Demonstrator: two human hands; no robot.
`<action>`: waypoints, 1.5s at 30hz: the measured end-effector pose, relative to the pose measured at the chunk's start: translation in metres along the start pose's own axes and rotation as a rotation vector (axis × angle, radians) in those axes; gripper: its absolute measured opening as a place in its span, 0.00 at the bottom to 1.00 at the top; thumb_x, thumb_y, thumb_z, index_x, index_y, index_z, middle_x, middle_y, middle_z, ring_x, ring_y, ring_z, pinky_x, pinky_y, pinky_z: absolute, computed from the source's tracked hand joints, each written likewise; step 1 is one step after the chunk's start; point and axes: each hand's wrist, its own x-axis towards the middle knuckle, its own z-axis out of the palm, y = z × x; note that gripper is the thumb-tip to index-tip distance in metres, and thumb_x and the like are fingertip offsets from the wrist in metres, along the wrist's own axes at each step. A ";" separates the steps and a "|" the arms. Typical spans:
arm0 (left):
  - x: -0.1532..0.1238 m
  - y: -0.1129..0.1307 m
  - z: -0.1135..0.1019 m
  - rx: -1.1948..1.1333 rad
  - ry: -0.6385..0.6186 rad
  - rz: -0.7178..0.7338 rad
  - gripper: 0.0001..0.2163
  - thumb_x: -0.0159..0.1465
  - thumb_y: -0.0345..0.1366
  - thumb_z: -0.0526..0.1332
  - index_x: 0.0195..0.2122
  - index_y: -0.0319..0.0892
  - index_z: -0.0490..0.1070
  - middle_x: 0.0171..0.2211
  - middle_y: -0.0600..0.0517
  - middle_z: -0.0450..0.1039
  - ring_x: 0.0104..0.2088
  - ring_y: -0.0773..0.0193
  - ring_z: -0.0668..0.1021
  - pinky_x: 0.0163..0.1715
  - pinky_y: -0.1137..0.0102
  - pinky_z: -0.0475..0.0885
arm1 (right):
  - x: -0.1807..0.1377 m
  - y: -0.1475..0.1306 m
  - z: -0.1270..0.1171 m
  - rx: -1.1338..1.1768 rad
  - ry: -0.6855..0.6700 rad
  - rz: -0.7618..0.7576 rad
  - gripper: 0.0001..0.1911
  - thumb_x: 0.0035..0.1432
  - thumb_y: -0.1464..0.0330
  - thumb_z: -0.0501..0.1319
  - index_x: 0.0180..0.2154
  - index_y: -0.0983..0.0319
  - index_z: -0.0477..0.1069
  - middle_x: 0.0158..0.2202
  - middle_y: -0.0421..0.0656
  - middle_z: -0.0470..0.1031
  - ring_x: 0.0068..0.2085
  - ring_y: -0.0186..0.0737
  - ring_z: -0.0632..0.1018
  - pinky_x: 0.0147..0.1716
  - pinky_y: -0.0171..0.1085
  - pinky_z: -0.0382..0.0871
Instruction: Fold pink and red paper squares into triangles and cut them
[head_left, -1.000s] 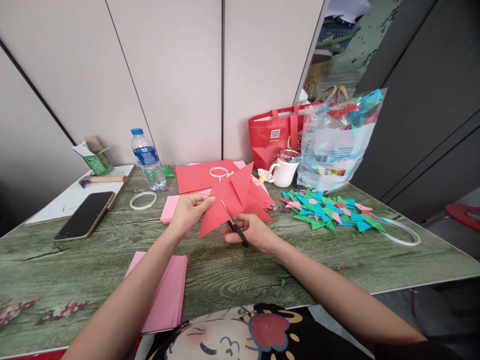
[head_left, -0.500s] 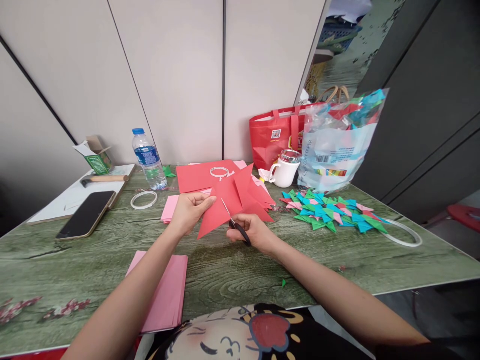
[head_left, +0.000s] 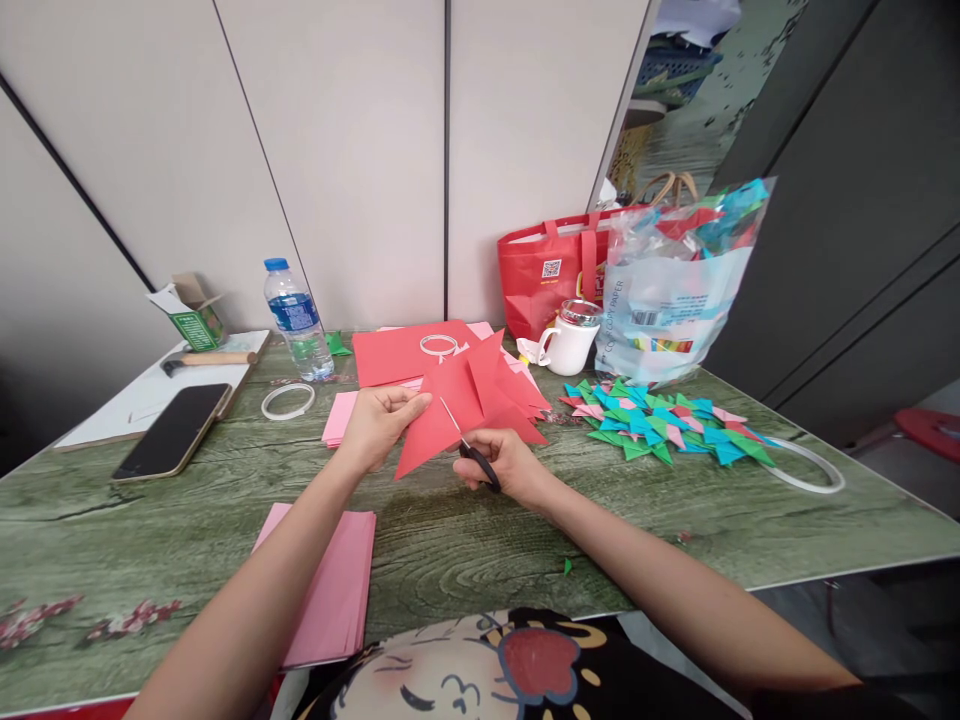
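Observation:
Red paper (head_left: 442,415) is pinched at its left edge between the thumb and fingers of my left hand (head_left: 382,422). My right hand (head_left: 501,462) is closed around the black handles of a pair of scissors (head_left: 478,466). The blade points up and to the left across the red paper, and part of the paper stands up beside the cut. Behind it lie more red sheets (head_left: 390,355) and pink paper, with a white ring (head_left: 439,346) on top. Near my left forearm rests a stack of pink paper (head_left: 341,570).
At left are a phone (head_left: 172,430), a hammer (head_left: 214,358), a water bottle (head_left: 296,320) and another white ring (head_left: 288,402). On the right stand a white mug (head_left: 574,342), a red bag (head_left: 532,280), a plastic bag (head_left: 667,300) and folded colored paper pieces (head_left: 660,420).
Almost nothing differs. Both hands, the red paper and the scissors keep nearly the same position, with only a very slight shift to the left.

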 end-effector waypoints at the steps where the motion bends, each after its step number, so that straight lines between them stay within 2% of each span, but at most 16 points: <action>1: 0.000 -0.001 0.000 -0.002 0.001 0.001 0.15 0.43 0.45 0.68 0.23 0.36 0.73 0.20 0.50 0.74 0.19 0.67 0.73 0.17 0.75 0.66 | 0.000 0.001 0.000 -0.003 -0.002 -0.003 0.21 0.37 0.58 0.68 0.32 0.65 0.68 0.19 0.35 0.67 0.20 0.28 0.66 0.21 0.31 0.59; 11: 0.001 -0.002 -0.001 -0.014 -0.005 0.008 0.15 0.43 0.45 0.67 0.23 0.36 0.73 0.20 0.50 0.73 0.19 0.68 0.72 0.18 0.75 0.65 | 0.001 0.004 0.001 0.007 0.023 -0.006 0.19 0.37 0.59 0.68 0.29 0.65 0.68 0.18 0.35 0.68 0.17 0.27 0.67 0.19 0.30 0.59; 16: 0.000 -0.005 0.001 -0.006 -0.075 0.030 0.14 0.45 0.44 0.67 0.20 0.36 0.71 0.18 0.53 0.71 0.18 0.71 0.69 0.17 0.76 0.63 | 0.002 0.004 0.002 0.015 0.038 0.004 0.20 0.35 0.62 0.69 0.32 0.65 0.70 0.23 0.39 0.72 0.24 0.34 0.73 0.27 0.34 0.65; 21: 0.000 -0.008 0.004 -0.004 -0.106 0.027 0.15 0.45 0.44 0.66 0.20 0.35 0.71 0.19 0.52 0.71 0.18 0.71 0.69 0.19 0.76 0.63 | 0.004 0.003 0.003 0.030 0.036 -0.018 0.23 0.32 0.63 0.70 0.33 0.66 0.72 0.25 0.41 0.74 0.28 0.37 0.73 0.33 0.36 0.66; 33: 0.000 -0.008 0.004 -0.021 -0.112 0.015 0.14 0.46 0.43 0.66 0.20 0.35 0.71 0.19 0.53 0.71 0.19 0.72 0.68 0.19 0.76 0.62 | 0.001 0.000 0.004 -0.008 0.030 -0.013 0.17 0.36 0.62 0.68 0.24 0.66 0.67 0.17 0.36 0.64 0.20 0.28 0.63 0.22 0.31 0.55; 45: 0.000 -0.007 0.004 -0.012 -0.112 0.012 0.13 0.47 0.42 0.66 0.19 0.36 0.70 0.18 0.54 0.70 0.18 0.72 0.68 0.19 0.76 0.61 | 0.002 0.006 0.004 0.042 0.042 0.009 0.20 0.34 0.59 0.69 0.26 0.65 0.67 0.18 0.36 0.67 0.19 0.29 0.66 0.20 0.31 0.59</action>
